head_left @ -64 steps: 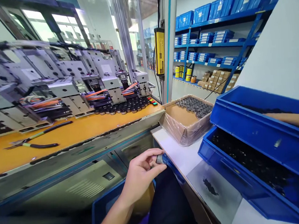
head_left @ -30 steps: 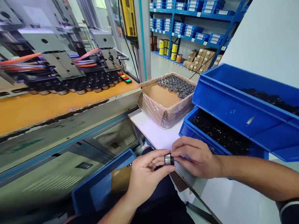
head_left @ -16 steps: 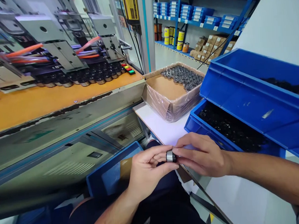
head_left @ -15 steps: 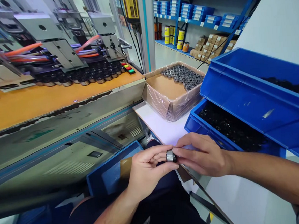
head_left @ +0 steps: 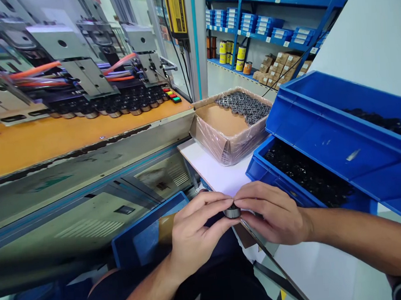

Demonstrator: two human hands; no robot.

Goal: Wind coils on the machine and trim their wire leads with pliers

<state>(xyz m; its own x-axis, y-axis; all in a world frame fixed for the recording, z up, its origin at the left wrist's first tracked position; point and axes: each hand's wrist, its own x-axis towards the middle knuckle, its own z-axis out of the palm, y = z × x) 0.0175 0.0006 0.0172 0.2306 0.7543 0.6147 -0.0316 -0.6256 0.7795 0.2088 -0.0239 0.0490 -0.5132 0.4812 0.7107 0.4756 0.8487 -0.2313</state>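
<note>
Between both hands, above my lap, is a small round metal core (head_left: 232, 213) with a silvery ribbed side and a black top piece. My left hand (head_left: 196, 229) grips it from the left, thumb below and fingertips on top. From the right, my right hand (head_left: 275, 211) pinches it too, its fingertips meeting those of the left. The fingers hide much of the black piece. Nearest to the right hand is a lower blue bin (head_left: 255, 164) holding many black plastic parts (head_left: 303, 171).
A plastic-lined carton (head_left: 220, 144) with rows of metal cores (head_left: 248, 106) sits on a white table (head_left: 204, 161). An upper blue bin (head_left: 322, 133) rests above the lower one. At left, a machine's orange bench (head_left: 84, 134) carries several cores. A blue tray (head_left: 125, 245) lies below.
The metal core has been turned from lying sideways to upright, its black end now on top. My left fingers have come over its top, and the right fingertips have closed in beside them.
</note>
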